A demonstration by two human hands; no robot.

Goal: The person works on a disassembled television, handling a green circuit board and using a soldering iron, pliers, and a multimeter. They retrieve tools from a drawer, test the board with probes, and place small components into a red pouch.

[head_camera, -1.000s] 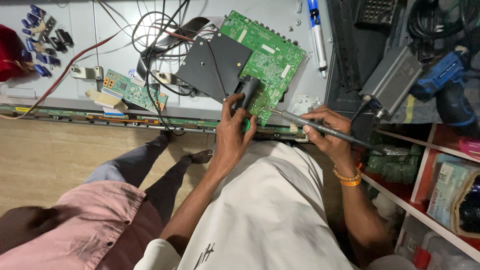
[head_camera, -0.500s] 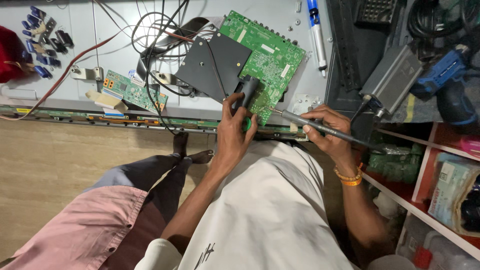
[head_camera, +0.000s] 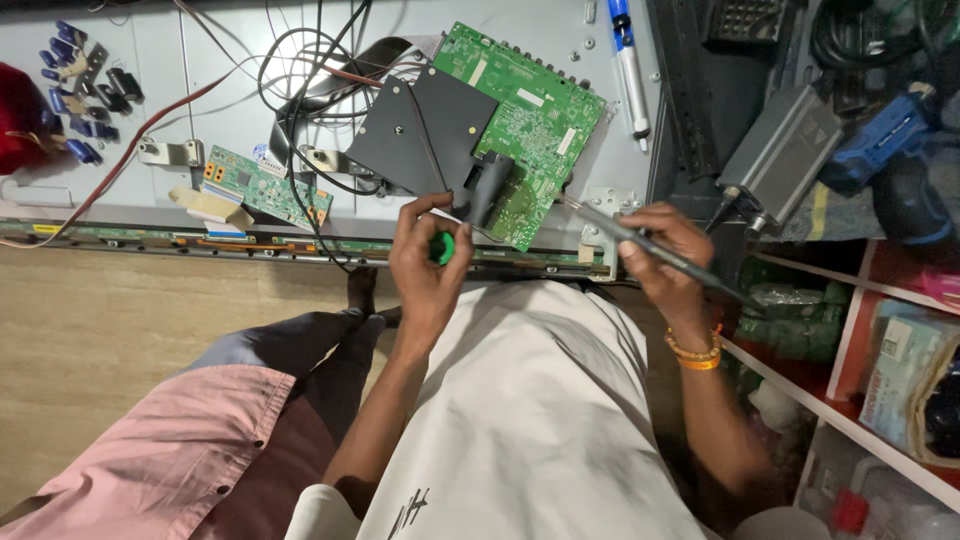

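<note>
Little has moved: left hand (head_camera: 425, 262) fingers pinch the green spool (head_camera: 442, 246), right hand (head_camera: 660, 250) grips the soldering iron (head_camera: 640, 243).

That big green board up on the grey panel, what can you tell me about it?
The large green circuit board lies flat and tilted at an angle on the grey panel. It is studded with small parts and white labels. A black plate overlaps its left side, and a dark block stands on its lower edge. The left hand is just below it; the tool in the right hand points toward its lower right edge.
</note>
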